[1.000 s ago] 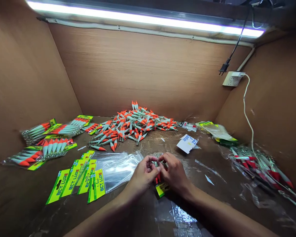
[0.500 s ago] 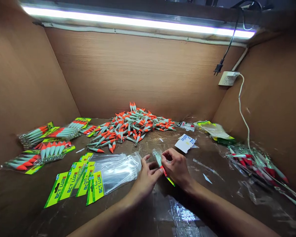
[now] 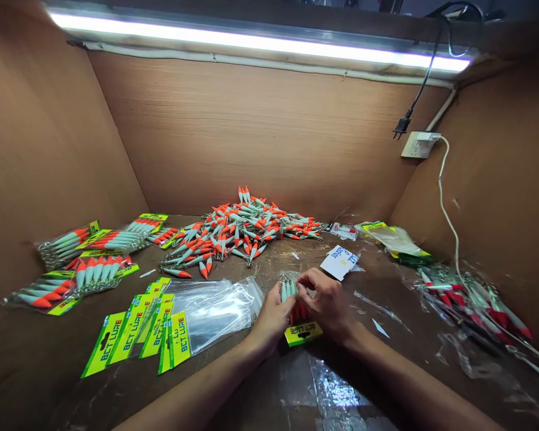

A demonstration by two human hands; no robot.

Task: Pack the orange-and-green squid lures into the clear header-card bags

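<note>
Between my two hands is a clear bag of fishing lures [image 3: 289, 288], pale green with red-orange ends, its yellow BCT LURE card [image 3: 303, 333] toward me. My left hand [image 3: 272, 314] is closed on the bag's left side, thumb on top. My right hand [image 3: 326, 302] pinches the far right part of the bag; its fingertips are partly hidden. To the left lie flat clear bags [image 3: 220, 308] with yellow header cards [image 3: 117, 338]. Behind them rises a heap of loose lures [image 3: 238, 230].
Filled lure packs [image 3: 90, 269] lie at the left. A handwritten white card [image 3: 338, 262] sits right of centre. Farther right are more packaging [image 3: 390, 239] and red-and-white lures [image 3: 471, 299]. A white cable [image 3: 444, 197] runs down from a socket [image 3: 418, 145]; a black plug [image 3: 402, 124] hangs nearby.
The bag of lures has turned from edge-on to face up, so its card now shows. My left hand has gone from loosely spread fingers to a grip on its side.
</note>
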